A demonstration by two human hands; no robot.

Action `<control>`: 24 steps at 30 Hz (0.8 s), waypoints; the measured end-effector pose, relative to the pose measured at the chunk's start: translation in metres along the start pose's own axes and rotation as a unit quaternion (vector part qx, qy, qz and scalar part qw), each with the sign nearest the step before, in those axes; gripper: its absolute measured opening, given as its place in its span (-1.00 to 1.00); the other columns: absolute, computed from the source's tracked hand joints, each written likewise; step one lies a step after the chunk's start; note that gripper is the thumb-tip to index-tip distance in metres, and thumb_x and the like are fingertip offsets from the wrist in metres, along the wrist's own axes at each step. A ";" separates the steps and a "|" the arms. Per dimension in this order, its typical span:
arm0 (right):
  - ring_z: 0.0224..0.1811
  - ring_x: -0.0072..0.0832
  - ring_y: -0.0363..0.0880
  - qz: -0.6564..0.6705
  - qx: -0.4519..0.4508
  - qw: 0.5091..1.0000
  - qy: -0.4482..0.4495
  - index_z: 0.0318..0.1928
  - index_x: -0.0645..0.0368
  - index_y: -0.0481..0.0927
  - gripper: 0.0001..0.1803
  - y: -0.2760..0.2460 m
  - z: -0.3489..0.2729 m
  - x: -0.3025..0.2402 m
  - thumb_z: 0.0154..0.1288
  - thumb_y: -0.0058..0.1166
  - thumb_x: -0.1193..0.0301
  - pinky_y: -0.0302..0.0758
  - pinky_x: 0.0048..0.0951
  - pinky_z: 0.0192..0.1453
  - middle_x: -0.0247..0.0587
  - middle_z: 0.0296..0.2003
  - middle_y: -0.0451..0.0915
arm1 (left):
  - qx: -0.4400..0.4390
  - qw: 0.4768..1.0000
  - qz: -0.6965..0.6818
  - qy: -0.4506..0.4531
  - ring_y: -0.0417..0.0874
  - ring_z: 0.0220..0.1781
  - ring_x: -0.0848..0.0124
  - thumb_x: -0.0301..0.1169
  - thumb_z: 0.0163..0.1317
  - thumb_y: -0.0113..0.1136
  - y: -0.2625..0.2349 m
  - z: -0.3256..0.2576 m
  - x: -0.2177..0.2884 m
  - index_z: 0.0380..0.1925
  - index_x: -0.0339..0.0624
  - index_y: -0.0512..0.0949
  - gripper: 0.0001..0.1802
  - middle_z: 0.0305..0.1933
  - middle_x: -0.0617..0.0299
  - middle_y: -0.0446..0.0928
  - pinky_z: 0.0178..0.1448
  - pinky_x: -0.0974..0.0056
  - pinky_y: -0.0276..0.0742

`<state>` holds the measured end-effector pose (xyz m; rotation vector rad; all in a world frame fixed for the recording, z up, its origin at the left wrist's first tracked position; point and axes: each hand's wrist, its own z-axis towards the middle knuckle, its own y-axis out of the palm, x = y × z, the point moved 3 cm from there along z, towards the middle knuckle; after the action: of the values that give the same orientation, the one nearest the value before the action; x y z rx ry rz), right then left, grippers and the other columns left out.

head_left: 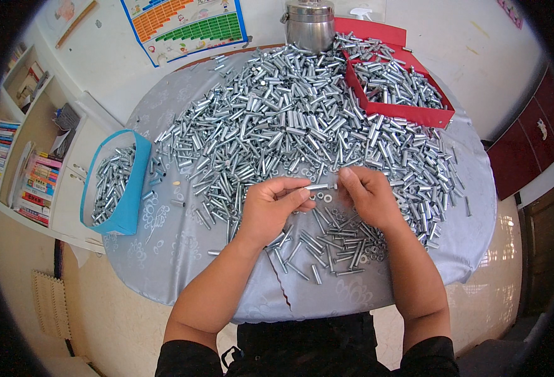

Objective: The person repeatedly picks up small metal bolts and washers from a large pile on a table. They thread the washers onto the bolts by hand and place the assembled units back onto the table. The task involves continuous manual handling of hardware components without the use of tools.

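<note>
My left hand [269, 206] is closed, pinching a short silvery bolt [319, 186] between thumb and fingertips. It looks as if a sleeve covers its shank, and it points toward my right hand. At the bolt's right end my right hand [372, 196] has its thumb and fingers pressed together; whatever they grip is hidden. Just below both hands lie several loose washers [327, 197]. A small group of long bolts [350, 245] and nuts is spread on the cloth near me. Beyond my hands rises a large heap of metal sleeves and bolts [289, 107].
A blue box [132, 195] holding metal pieces stands at the left. At the back right is a red box [409, 113] full of them, beside a steel canister [310, 28]. Grey cloth [170, 264] covers the round table. A bookshelf [57, 163] stands left.
</note>
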<state>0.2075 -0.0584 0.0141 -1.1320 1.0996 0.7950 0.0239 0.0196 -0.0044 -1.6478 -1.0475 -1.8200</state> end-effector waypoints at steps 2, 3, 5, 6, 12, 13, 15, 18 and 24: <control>-0.56 -0.63 0.46 0.089 0.069 0.990 -0.085 -0.37 0.29 0.62 -0.70 0.007 0.000 -0.005 0.38 0.09 0.29 0.40 -0.52 -0.43 -0.32 -0.62 0.52 | 0.004 1.000 -0.010 -0.003 0.72 -0.27 0.35 -0.60 0.24 0.19 0.000 0.001 0.000 -0.10 -0.41 0.59 -0.78 -0.21 0.03 0.66 -0.15 0.32 0.69; -0.55 -0.62 0.46 0.075 0.049 0.992 -0.089 -0.35 0.29 0.62 -0.73 0.007 0.001 -0.004 0.37 0.10 0.30 0.41 -0.52 -0.42 -0.33 -0.59 0.53 | 0.006 1.000 -0.018 -0.003 0.72 -0.27 0.35 -0.59 0.24 0.19 -0.001 0.001 -0.001 -0.10 -0.41 0.59 -0.78 -0.21 0.04 0.66 -0.16 0.32 0.69; -0.52 -0.62 0.48 0.045 0.008 0.994 -0.098 -0.30 0.28 0.62 -0.76 0.006 0.000 -0.001 0.35 0.13 0.32 0.43 -0.53 -0.40 -0.34 -0.55 0.56 | 0.010 1.000 -0.025 -0.002 0.72 -0.28 0.35 -0.59 0.24 0.19 -0.002 0.001 -0.001 -0.11 -0.40 0.59 -0.78 -0.21 0.04 0.66 -0.16 0.31 0.69; -0.51 -0.61 0.49 0.005 -0.023 0.997 -0.072 -0.27 0.29 0.62 -0.78 0.003 0.001 0.001 0.34 0.14 0.34 0.44 -0.53 -0.39 -0.34 -0.52 0.56 | 0.011 1.000 -0.024 -0.001 0.72 -0.28 0.35 -0.59 0.24 0.20 -0.003 0.000 -0.001 -0.11 -0.40 0.60 -0.78 -0.21 0.04 0.66 -0.16 0.31 0.70; -0.53 -0.62 0.47 0.037 -0.019 0.999 -0.026 -0.28 0.30 0.61 -0.76 0.005 -0.001 -0.003 0.36 0.12 0.32 0.43 -0.53 -0.40 -0.35 -0.53 0.55 | 0.011 0.999 -0.031 -0.005 0.72 -0.28 0.36 -0.58 0.24 0.20 -0.002 0.001 -0.001 -0.11 -0.39 0.60 -0.78 -0.22 0.04 0.66 -0.15 0.31 0.70; -0.54 -0.62 0.46 0.066 0.014 0.997 -0.048 -0.30 0.30 0.61 -0.74 0.011 0.000 -0.004 0.37 0.11 0.31 0.43 -0.53 -0.41 -0.35 -0.55 0.54 | 0.010 0.999 -0.033 -0.007 0.72 -0.28 0.36 -0.58 0.24 0.20 -0.002 0.001 -0.001 -0.11 -0.39 0.60 -0.78 -0.22 0.04 0.66 -0.15 0.31 0.70; -0.55 -0.62 0.45 0.055 0.009 0.997 -0.055 -0.32 0.30 0.60 -0.72 0.011 0.000 -0.003 0.37 0.10 0.29 0.43 -0.52 -0.42 -0.36 -0.57 0.53 | 0.008 0.999 -0.034 -0.005 0.72 -0.28 0.36 -0.57 0.24 0.20 -0.003 0.001 -0.002 -0.11 -0.39 0.59 -0.78 -0.21 0.04 0.66 -0.15 0.31 0.70; -0.53 -0.63 0.46 -0.008 -0.061 0.998 -0.023 -0.33 0.30 0.60 -0.72 0.000 0.000 -0.001 0.36 0.12 0.28 0.42 -0.53 -0.40 -0.36 -0.57 0.53 | 0.006 1.000 -0.030 -0.004 0.72 -0.28 0.36 -0.57 0.24 0.20 -0.002 0.000 -0.001 -0.11 -0.39 0.59 -0.78 -0.22 0.04 0.66 -0.15 0.30 0.70; -0.50 -0.63 0.46 0.043 -0.006 0.995 -0.086 -0.33 0.30 0.59 -0.71 0.011 0.000 -0.001 0.36 0.11 0.28 0.40 -0.53 -0.41 -0.36 -0.56 0.54 | 0.006 0.999 -0.036 -0.007 0.72 -0.27 0.36 -0.57 0.24 0.20 -0.002 0.001 -0.002 -0.11 -0.39 0.59 -0.78 -0.22 0.04 0.66 -0.15 0.31 0.69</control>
<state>0.1974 -0.0555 0.0122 -1.0115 1.0059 0.9493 0.0229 0.0211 -0.0068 -1.6363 -1.1354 -1.8465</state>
